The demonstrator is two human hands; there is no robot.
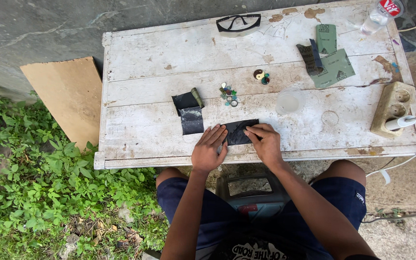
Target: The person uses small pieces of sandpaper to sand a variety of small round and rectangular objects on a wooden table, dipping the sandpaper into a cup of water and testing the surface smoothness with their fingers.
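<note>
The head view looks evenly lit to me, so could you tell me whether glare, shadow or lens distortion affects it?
Head view: soft daylight, with no hard shadows around the left hand, right hand or dark sheet; no strong glare on the white table; the table's edges bow, a wide-angle effect; the small stones are too small to read clearly.

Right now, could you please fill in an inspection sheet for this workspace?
Surface: worn white wooden table, paint peeling.
Job's things: dark sandpaper sheet flat under both hands.
Clutter: two more dark sheets, small coloured stones, clear plastic cup, green sandpaper sheets, safety glasses, plastic bottle.
Hands: left hand and right hand press the sheet.
Cables: socket block with white plug.
Surroundings: green plants, cardboard.
</note>
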